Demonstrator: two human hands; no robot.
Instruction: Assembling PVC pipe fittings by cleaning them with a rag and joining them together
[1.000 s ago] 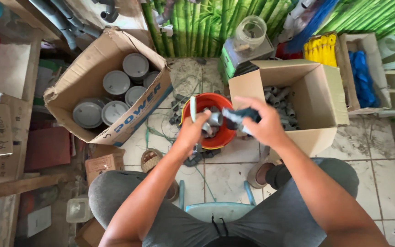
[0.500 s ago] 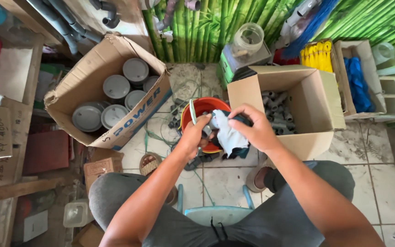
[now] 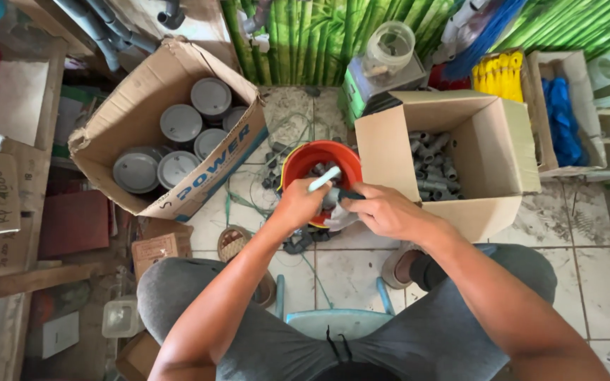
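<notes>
Sitting on a pale blue stool [image 3: 333,323] over a tiled floor [image 3: 594,282], knees apart, both arms reaching forward above an orange bucket [image 3: 303,159].

Left hand [image 3: 299,207] closing around a small grey pipe fitting [image 3: 332,197], with a pale stick-like piece [image 3: 325,178] slanting up from between the fingers over the bucket's mouth. Right hand [image 3: 384,209] clenching a crumpled white cloth [image 3: 340,218] and pressing it against the same fitting, thumb side turned toward the left hand. Hands touching each other, meeting just in front of the bucket's near rim. More grey fittings lying inside the bucket and scattering on the floor around its base.

To the right, just beside the bucket, standing an open cardboard box [image 3: 510,148] with a heap of grey elbow fittings [image 3: 433,164] in its bottom. To the left, lying tilted, a larger cardboard box [image 3: 135,116] holding round grey caps [image 3: 181,124]. Behind, leaning against a green bamboo-print wall [image 3: 298,35], a clear plastic jar [image 3: 388,48] on a green carton, a bundle of yellow pieces [image 3: 499,76] and a box of blue ones [image 3: 563,120].
</notes>
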